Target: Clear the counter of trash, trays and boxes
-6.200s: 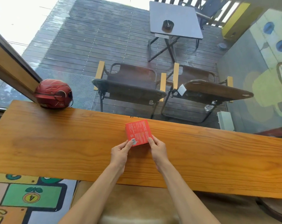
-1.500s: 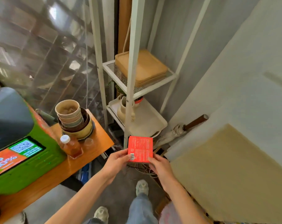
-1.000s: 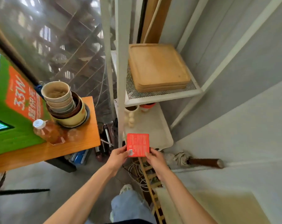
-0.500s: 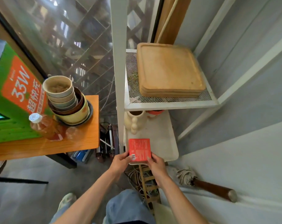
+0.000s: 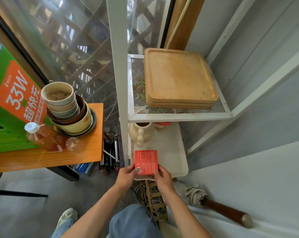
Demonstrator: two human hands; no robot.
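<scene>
red box [image 5: 146, 161] over front-left corner of white tray [image 5: 172, 155] on lower shelf | left hand [image 5: 126, 175] fingers pinch its left edge | right hand [image 5: 163, 177] fingers pinch its right edge | wooden trays [image 5: 178, 78] on upper shelf

Red box [image 5: 145, 161] with fine white print and a small barcode. White metal rack [image 5: 118, 83] with silver mesh shelf [image 5: 138, 93]; pale tan wooden trays [image 5: 178, 78]; cream jug [image 5: 141, 133] on a white tray [image 5: 174, 152]. Orange-brown wood-grain desk [image 5: 87, 153]. Green machine [image 5: 6, 107] with an orange panel and white lettering. Beige, grey, brown and yellow stacked bowls [image 5: 68, 109]. Amber bottle [image 5: 42, 136], white cap. Blue jeans [image 5: 133, 222]. Grey floor [image 5: 25, 217].
</scene>
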